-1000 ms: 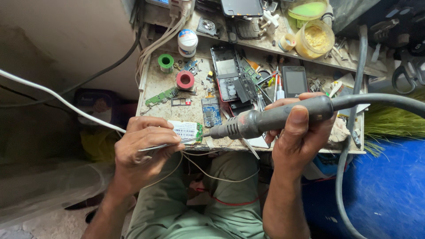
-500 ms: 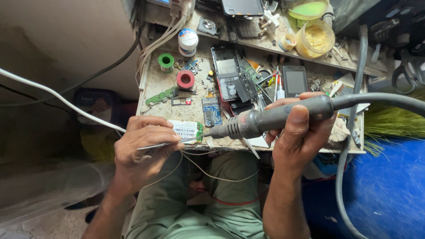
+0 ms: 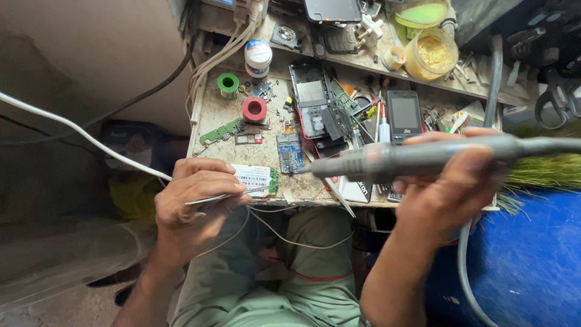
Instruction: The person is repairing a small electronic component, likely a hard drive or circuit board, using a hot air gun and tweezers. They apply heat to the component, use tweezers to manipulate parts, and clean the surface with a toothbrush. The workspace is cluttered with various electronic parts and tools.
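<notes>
We see the right hand (image 3: 451, 194) closed around a grey, rod-shaped hot-air tool handle (image 3: 417, 158). Its long axis runs nearly level from right to left, and its dark narrow nozzle points left at a small green circuit board with a white label (image 3: 257, 180). That board lies at the near edge of the stained, cluttered worktop (image 3: 212, 118), just left of the nozzle tip. A thick grey hose (image 3: 469, 266) hangs from the handle's right end and curves down past the wrist.

The left hand (image 3: 196, 203) is curled shut on thin metal tweezers (image 3: 227, 195), whose long axis lies left to right, tips pointing right and touching the labelled board.

Farther back on the worktop stand a green spool (image 3: 228, 83) and a red spool (image 3: 254, 109), near each other. A dismantled phone with a red frame (image 3: 311, 100) lies right of them, and a small black keypad phone (image 3: 403, 115) lies farther right.

On the far shelf a clear round jar (image 3: 431, 54) holds yellowish crumbly material. Behind it a second container (image 3: 422, 12) holds something yellow-green. A white round tub with a blue-edged lid (image 3: 258, 56) stands at the far left; we cannot tell its contents.
</notes>
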